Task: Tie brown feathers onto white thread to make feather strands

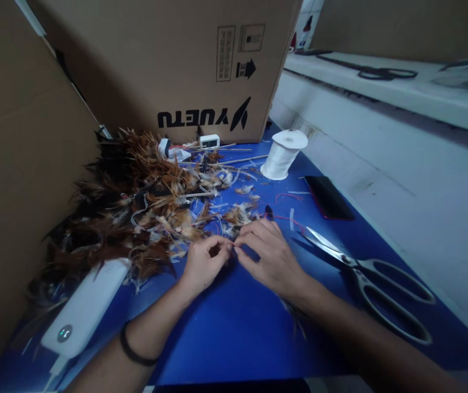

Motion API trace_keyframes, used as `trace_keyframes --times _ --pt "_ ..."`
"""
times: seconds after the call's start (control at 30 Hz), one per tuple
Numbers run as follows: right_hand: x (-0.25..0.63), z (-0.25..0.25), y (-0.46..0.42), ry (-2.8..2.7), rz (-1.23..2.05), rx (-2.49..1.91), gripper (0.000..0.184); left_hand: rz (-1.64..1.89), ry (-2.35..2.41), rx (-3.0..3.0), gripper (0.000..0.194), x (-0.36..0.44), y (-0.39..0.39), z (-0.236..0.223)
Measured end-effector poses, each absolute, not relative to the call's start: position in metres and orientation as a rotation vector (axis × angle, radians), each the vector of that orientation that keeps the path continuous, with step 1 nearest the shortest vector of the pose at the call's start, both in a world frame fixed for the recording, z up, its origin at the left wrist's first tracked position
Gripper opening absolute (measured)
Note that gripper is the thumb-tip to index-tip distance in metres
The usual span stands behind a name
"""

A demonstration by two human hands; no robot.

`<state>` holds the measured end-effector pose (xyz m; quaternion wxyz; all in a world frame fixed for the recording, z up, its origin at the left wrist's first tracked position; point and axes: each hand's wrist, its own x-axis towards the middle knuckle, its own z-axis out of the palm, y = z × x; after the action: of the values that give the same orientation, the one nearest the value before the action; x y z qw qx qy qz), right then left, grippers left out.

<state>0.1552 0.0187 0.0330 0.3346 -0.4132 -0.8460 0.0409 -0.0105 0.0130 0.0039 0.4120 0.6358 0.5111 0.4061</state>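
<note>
My left hand (206, 263) and my right hand (270, 252) meet fingertip to fingertip over the blue table (221, 338). Both pinch what looks like a fine red thread, of which only a tiny bit shows between the fingertips. A length of red thread (295, 222) runs out from behind my right hand towards the scissors (352, 262), which lie with blades slightly parted. Just beyond my fingers is a tuft of pale feathers (240, 214). Some dark feather tips (297, 322) show below my right wrist; whether I hold them is hidden.
Brown feather bundles (147, 180) heap up at the left, beside a white power bank (88, 305) with a cable. A white ribbon spool (285, 153) and a dark phone (329, 197) are at the right. Cardboard (168, 65) walls the back; a ledge (422, 87) runs along the right.
</note>
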Motion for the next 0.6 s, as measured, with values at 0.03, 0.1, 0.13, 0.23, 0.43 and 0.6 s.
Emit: trace_keyframes --times 0.03,0.1,0.13,0.23,0.43,0.6 --pt "0.155 0.032 0.017 -2.224 0.099 -1.086 0.008 1.015 1.28 1.597 0.02 -0.01 0.012 0.004" --pt "0.156 0.03 0.016 -2.227 0.101 -1.105 0.009 1.01 1.269 1.589 0.02 -0.008 0.01 0.005" --pt "0.156 0.029 0.015 -2.221 0.109 -1.115 0.01 1.008 1.267 1.588 0.02 -0.007 0.009 0.006" --pt "0.158 0.029 0.014 -2.204 0.134 -1.127 0.01 1.004 1.267 1.61 0.018 -0.003 0.006 0.009" --pt "0.164 0.032 0.009 -2.173 0.153 -1.159 0.011 1.038 1.312 1.777 0.016 0.005 0.0 0.012" --pt "0.17 0.031 0.007 -2.13 0.22 -1.154 0.01 1.056 1.282 1.917 0.016 0.013 -0.004 0.013"
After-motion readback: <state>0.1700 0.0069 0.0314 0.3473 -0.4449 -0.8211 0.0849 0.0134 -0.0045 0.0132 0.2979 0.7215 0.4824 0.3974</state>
